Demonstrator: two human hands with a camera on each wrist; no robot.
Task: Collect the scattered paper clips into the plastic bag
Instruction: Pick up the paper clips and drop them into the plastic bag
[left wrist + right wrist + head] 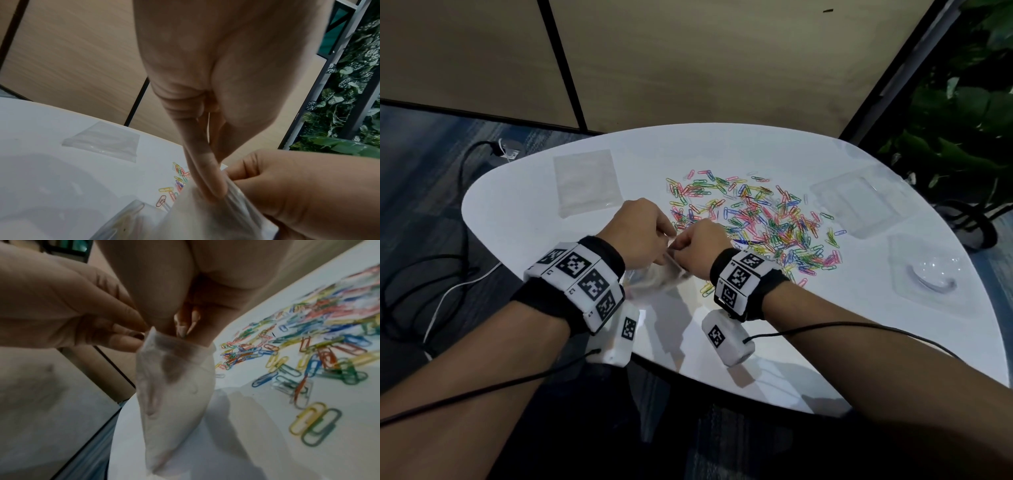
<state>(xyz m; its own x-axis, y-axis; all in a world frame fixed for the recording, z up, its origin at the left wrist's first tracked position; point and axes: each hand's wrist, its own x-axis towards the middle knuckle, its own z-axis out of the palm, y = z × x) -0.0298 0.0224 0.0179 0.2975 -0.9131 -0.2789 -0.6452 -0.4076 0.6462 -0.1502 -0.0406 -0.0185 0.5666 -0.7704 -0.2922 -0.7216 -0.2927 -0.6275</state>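
Note:
A clear plastic bag (654,279) hangs over the white table's (534,205) near edge, between my two hands. My left hand (669,240) pinches its rim (213,193) between thumb and fingers. My right hand (678,245) is curled with its fingertips (185,332) dipped in the bag's open mouth (174,344), pinching what looks like a green paper clip. A few clips show through the bag's (127,224) wall. Several coloured paper clips (756,219) lie spread over the table's middle, just beyond my right hand.
A second flat clear bag (585,181) lies at the table's far left. Two clear plastic box parts (859,205) (924,270) sit at the right. Cables (431,274) run over the floor on the left, and plants (962,120) stand to the right.

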